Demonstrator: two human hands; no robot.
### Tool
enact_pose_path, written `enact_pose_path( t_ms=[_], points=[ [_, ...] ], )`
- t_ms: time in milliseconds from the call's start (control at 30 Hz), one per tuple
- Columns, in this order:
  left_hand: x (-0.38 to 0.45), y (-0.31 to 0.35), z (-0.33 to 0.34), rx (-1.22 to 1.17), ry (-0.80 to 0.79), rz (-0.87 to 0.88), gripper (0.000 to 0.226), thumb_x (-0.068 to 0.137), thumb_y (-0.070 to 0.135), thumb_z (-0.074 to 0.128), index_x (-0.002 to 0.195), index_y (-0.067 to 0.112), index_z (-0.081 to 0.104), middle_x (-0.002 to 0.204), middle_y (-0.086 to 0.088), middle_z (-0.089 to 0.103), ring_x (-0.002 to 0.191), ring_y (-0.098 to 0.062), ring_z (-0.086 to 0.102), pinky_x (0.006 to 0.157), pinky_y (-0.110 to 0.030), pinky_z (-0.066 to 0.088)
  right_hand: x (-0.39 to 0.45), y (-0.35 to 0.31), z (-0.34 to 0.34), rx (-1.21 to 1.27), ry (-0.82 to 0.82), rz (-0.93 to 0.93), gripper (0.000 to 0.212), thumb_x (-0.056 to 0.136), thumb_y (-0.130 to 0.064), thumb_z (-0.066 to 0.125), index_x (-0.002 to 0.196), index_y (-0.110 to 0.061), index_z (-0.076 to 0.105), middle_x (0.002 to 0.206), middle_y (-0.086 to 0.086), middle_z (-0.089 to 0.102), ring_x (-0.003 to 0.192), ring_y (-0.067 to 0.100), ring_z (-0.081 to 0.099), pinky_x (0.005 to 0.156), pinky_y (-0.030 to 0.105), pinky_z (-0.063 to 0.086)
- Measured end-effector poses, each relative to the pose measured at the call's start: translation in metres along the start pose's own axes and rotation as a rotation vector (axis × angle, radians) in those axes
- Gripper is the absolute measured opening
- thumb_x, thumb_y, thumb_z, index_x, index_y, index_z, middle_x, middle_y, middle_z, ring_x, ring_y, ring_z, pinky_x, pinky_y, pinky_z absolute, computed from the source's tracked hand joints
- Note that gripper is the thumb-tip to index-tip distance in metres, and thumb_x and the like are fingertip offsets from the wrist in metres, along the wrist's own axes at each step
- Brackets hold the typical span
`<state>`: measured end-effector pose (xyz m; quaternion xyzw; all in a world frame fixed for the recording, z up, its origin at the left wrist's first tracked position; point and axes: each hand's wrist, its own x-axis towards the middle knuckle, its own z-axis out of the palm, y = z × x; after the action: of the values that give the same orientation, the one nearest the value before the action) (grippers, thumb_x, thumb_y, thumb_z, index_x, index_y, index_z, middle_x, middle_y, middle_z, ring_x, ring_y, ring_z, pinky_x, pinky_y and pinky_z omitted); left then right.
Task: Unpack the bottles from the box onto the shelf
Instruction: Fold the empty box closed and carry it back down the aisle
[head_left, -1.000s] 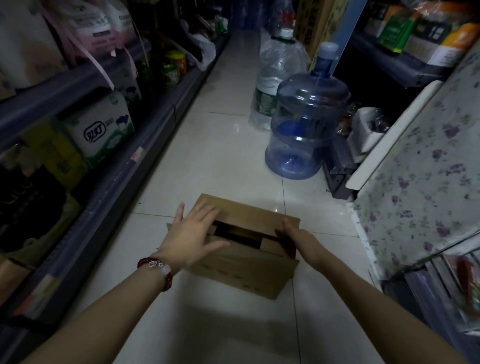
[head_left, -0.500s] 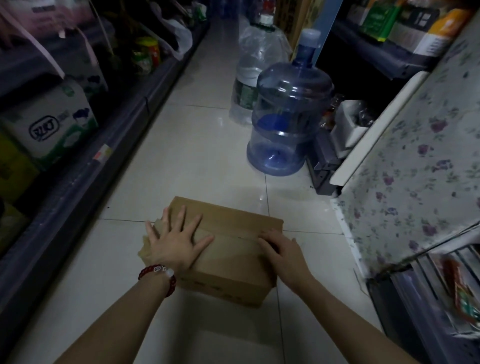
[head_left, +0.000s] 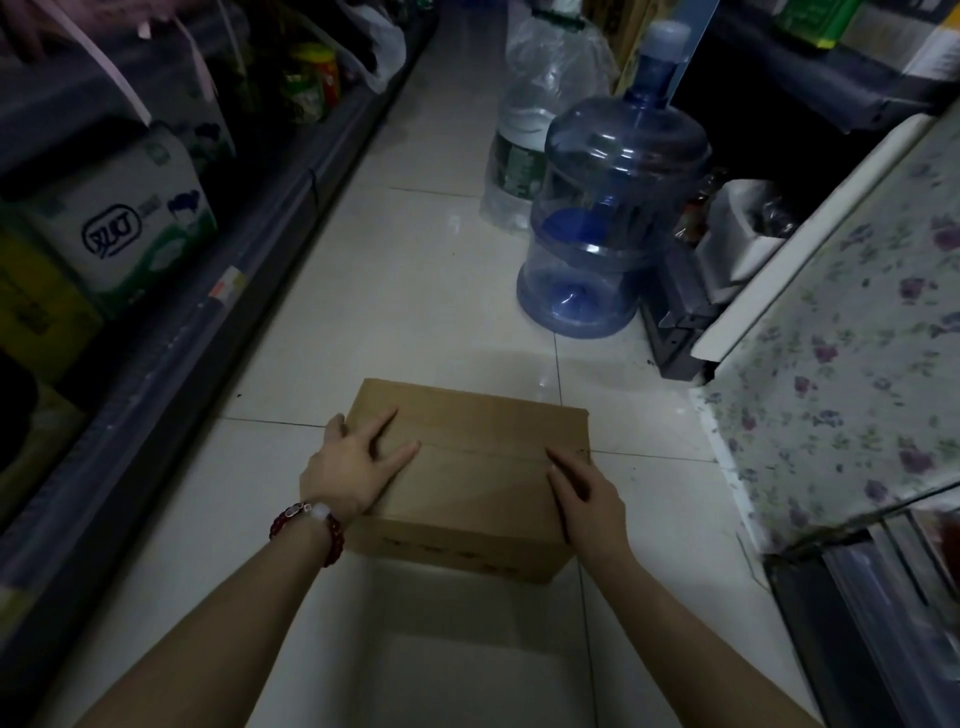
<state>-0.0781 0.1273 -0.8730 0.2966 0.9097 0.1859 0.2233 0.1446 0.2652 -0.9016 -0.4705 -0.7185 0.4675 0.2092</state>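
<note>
A brown cardboard box (head_left: 470, 467) rests on the white tiled floor in the middle of a dim aisle, its top flaps closed flat. My left hand (head_left: 353, 470), with a red bead bracelet at the wrist, lies palm down on the box's left top edge, fingers spread. At the box's right top edge my right hand (head_left: 584, 499) presses flat with fingers together. No bottles from the box are visible; its contents are hidden. Low dark shelves (head_left: 171, 332) run along the left side.
A large blue water jug (head_left: 610, 208) and a clear plastic-wrapped water bottle (head_left: 530, 130) stand on the floor ahead. White and yellow packages fill the left shelf. A flower-patterned cover (head_left: 841, 332) drapes something on the right, with a rack below it.
The box's flaps were partly open a second ago; both hands pushed them down and the top now lies shut. My hands slid out toward the box's left and right edges.
</note>
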Motion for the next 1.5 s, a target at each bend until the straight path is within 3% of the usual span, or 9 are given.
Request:
enact_pose_path(
  t_ms=[100, 300, 433, 633, 800, 967, 1100, 1367, 1500],
  points=[
    [0.003, 0.001, -0.008, -0.160, -0.010, 0.012, 0.066, 0.082, 0.057, 0.060, 0.143, 0.041, 0.038, 0.141, -0.011, 0.042, 0.124, -0.031, 0.048, 0.104, -0.038, 0.040, 0.003, -0.005, 0.000, 0.029, 0.050, 0.003, 0.030, 0.097, -0.024, 0.054, 0.126, -0.028, 0.062, 0.124, 0.000, 0.060, 0.106, 0.009, 0.052, 0.078, 0.001, 0.032],
    [-0.020, 0.022, -0.065, -0.377, -0.035, -0.017, 0.070, 0.078, 0.042, 0.073, 0.141, 0.034, 0.043, 0.142, -0.003, 0.046, 0.128, -0.023, 0.046, 0.107, -0.034, 0.035, 0.003, -0.065, -0.034, 0.015, 0.065, -0.033, 0.029, 0.096, -0.022, 0.055, 0.124, -0.027, 0.064, 0.111, -0.006, 0.060, 0.101, 0.006, 0.053, 0.080, 0.004, 0.035],
    [-0.055, 0.064, -0.141, -0.403, -0.018, -0.030, 0.070, 0.077, 0.045, 0.073, 0.140, 0.034, 0.045, 0.141, -0.001, 0.049, 0.127, -0.022, 0.046, 0.107, -0.033, 0.035, -0.009, -0.145, -0.078, 0.018, 0.069, -0.032, 0.028, 0.095, -0.020, 0.056, 0.122, -0.025, 0.066, 0.117, -0.001, 0.065, 0.106, 0.011, 0.058, 0.097, 0.024, 0.045],
    [-0.126, 0.145, -0.289, -0.428, -0.029, -0.065, 0.069, 0.076, 0.043, 0.075, 0.139, 0.032, 0.048, 0.144, -0.004, 0.048, 0.131, -0.024, 0.045, 0.110, -0.031, 0.034, -0.040, -0.285, -0.166, 0.007, 0.008, -0.024, 0.026, 0.095, -0.023, 0.056, 0.119, -0.025, 0.067, 0.120, 0.003, 0.066, 0.109, 0.019, 0.060, 0.100, 0.039, 0.048],
    [-0.181, 0.220, -0.406, -0.464, -0.012, -0.074, 0.067, 0.077, 0.041, 0.075, 0.138, 0.033, 0.049, 0.143, -0.002, 0.047, 0.129, -0.023, 0.045, 0.085, -0.019, 0.041, -0.063, -0.415, -0.248, -0.012, -0.034, -0.041, 0.028, 0.096, -0.019, 0.054, 0.122, -0.018, 0.065, 0.125, 0.001, 0.065, 0.112, 0.015, 0.057, 0.102, 0.037, 0.046],
    [-0.214, 0.286, -0.498, -0.477, 0.002, -0.058, 0.065, 0.077, 0.041, 0.075, 0.137, 0.032, 0.051, 0.143, -0.002, 0.050, 0.130, -0.021, 0.046, 0.105, -0.027, 0.036, -0.069, -0.516, -0.317, -0.045, -0.051, -0.068, 0.029, 0.096, -0.016, 0.054, 0.123, -0.014, 0.065, 0.126, 0.003, 0.064, 0.117, 0.018, 0.056, 0.104, 0.037, 0.044],
    [-0.221, 0.327, -0.541, -0.453, 0.036, -0.029, 0.065, 0.076, 0.043, 0.075, 0.136, 0.035, 0.051, 0.143, -0.002, 0.050, 0.131, -0.022, 0.045, 0.107, -0.029, 0.034, -0.062, -0.558, -0.352, -0.040, -0.022, -0.104, 0.029, 0.095, -0.021, 0.054, 0.122, -0.019, 0.066, 0.124, 0.000, 0.065, 0.118, 0.017, 0.056, 0.105, 0.040, 0.044],
    [-0.221, 0.366, -0.579, -0.492, 0.067, -0.025, 0.066, 0.076, 0.038, 0.077, 0.136, 0.031, 0.051, 0.143, -0.002, 0.050, 0.132, -0.021, 0.045, 0.109, -0.029, 0.034, -0.048, -0.601, -0.380, -0.035, -0.035, -0.096, 0.029, 0.096, -0.021, 0.054, 0.123, -0.021, 0.065, 0.129, -0.002, 0.062, 0.122, 0.016, 0.053, 0.106, 0.030, 0.039],
    [-0.207, 0.365, -0.593, -0.505, 0.071, -0.041, 0.065, 0.077, 0.036, 0.077, 0.137, 0.029, 0.052, 0.142, -0.003, 0.051, 0.131, -0.022, 0.046, 0.107, -0.027, 0.034, -0.034, -0.620, -0.371, -0.061, -0.046, -0.105, 0.030, 0.096, -0.022, 0.054, 0.124, -0.020, 0.064, 0.129, -0.002, 0.062, 0.122, 0.015, 0.052, 0.099, 0.021, 0.034]
  ],
)
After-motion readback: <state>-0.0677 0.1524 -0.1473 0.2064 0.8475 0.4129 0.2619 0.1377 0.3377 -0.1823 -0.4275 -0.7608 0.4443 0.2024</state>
